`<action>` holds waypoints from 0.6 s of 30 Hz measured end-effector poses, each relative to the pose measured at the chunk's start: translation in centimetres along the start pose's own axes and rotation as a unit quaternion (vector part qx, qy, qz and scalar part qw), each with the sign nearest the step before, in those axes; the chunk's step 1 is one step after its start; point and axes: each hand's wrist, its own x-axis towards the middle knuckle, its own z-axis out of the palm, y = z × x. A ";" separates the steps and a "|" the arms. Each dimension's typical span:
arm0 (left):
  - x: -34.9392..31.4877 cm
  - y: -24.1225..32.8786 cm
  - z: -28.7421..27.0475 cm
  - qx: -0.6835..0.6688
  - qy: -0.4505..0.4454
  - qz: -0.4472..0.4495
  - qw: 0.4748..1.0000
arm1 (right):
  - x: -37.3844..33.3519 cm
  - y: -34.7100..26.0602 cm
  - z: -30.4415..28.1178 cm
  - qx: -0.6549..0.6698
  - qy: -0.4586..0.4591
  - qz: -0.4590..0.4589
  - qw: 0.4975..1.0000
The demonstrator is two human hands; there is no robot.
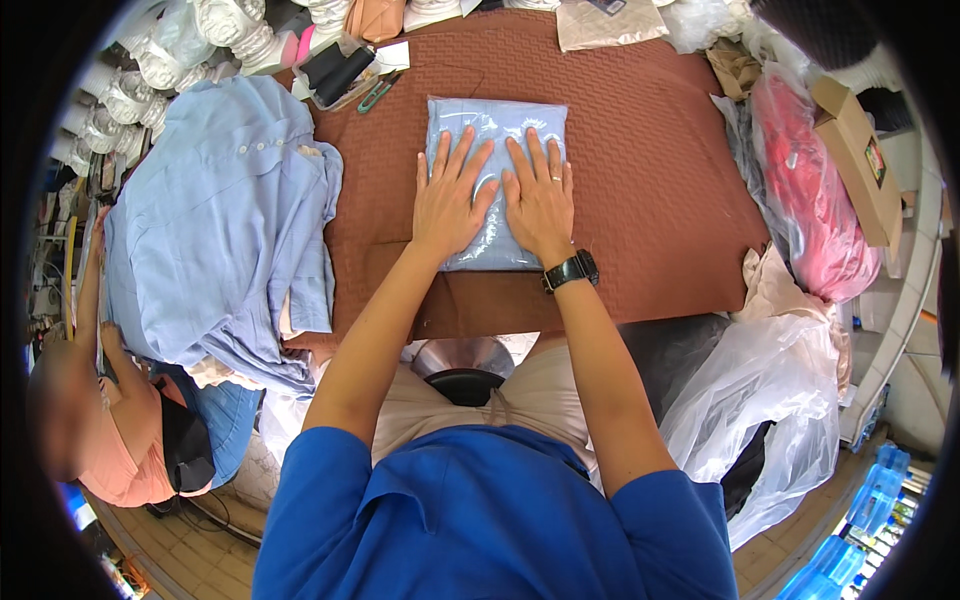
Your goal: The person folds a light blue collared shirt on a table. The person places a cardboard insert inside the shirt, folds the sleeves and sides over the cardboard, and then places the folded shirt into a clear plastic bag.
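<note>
A folded light blue garment in a clear plastic bag [497, 112] lies flat on the brown cloth-covered table [650, 200]. My left hand [450, 205] presses on its left half, fingers stretched out and palm down. On the right half rests my right hand [540, 200], also flat with its fingers spread. Neither hand grips anything. A ring and a black wristwatch [571, 271] are on the right hand and wrist. Parts of the package under both palms are hidden.
Loose light blue shirts [220, 200] are heaped at the left. Green-handled snips [378, 92] lie near a black piece [338, 70] at the far left. Wrapped pink fabric [800, 180] and an open cardboard box [860, 165] line the right. Another person [130, 440] sits at left.
</note>
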 end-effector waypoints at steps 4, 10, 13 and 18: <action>0.2 0.0 0.1 -0.006 0.007 -0.001 1.000 | 0.2 -0.1 -0.2 -0.024 -0.006 -0.003 1.000; 0.4 0.2 0.0 0.017 0.008 -0.001 1.000 | 0.3 -0.2 -0.1 -0.034 -0.002 -0.005 0.999; 0.4 0.3 0.0 0.020 0.012 0.002 1.000 | 0.2 -0.1 -0.1 -0.030 0.004 -0.007 1.000; 0.5 0.4 0.1 0.024 0.010 0.005 1.000 | 0.2 -0.1 -0.1 -0.026 0.015 -0.008 1.000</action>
